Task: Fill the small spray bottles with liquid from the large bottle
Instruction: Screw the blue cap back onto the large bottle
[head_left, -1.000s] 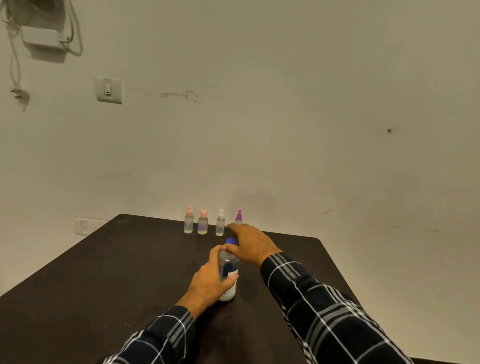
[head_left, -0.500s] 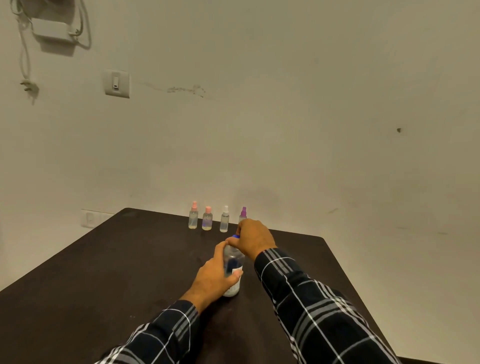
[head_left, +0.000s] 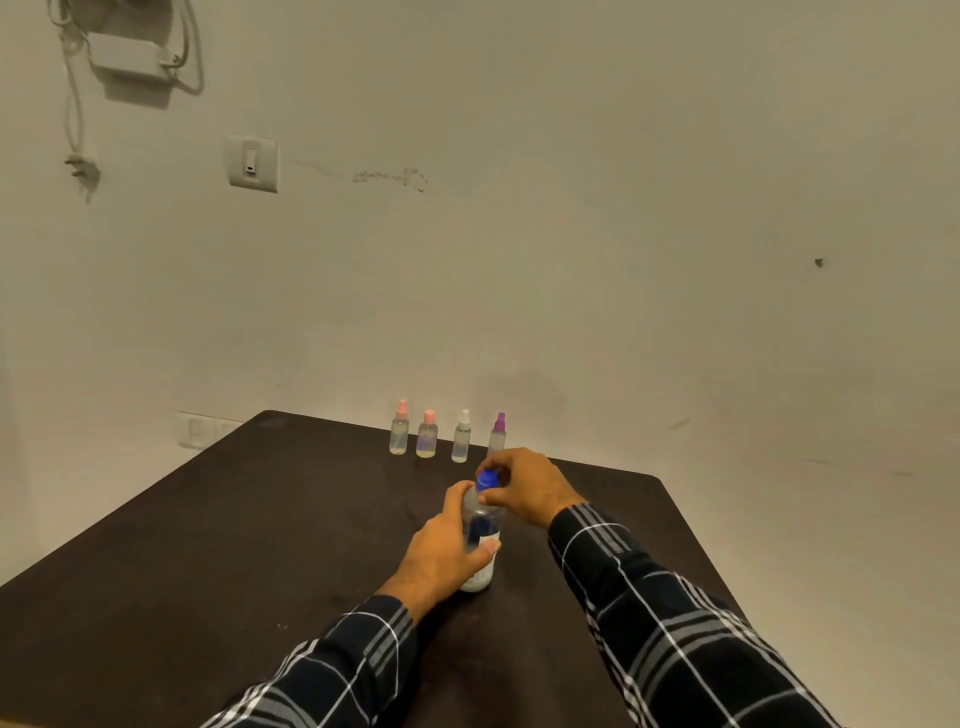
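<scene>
A person in plaid sleeves steadies the large bottle (head_left: 485, 525) upright on the dark worktop (head_left: 208, 545). The left hand (head_left: 441, 551) wraps round its body while the right hand (head_left: 524, 488) pinches the blue cap (head_left: 487, 479) on top. The cap sits on the neck, so the job appears to be at its opening step, unscrewing, with no pouring begun.

Four spray bottles (head_left: 462, 441) stand in a row beyond the large bottle, near the worktop's far edge. All are upright with their tops on: pink, pink, white and purple. Some seem to hold a little liquid, though the levels are too small to read. Each top would likely have to come off before filling.

The right hand sits between the large bottle and the purple-topped one, the likeliest to be knocked. On the wall above and left of the large bottle hang a switch (head_left: 252, 163) and a cabled white box (head_left: 130, 57).
</scene>
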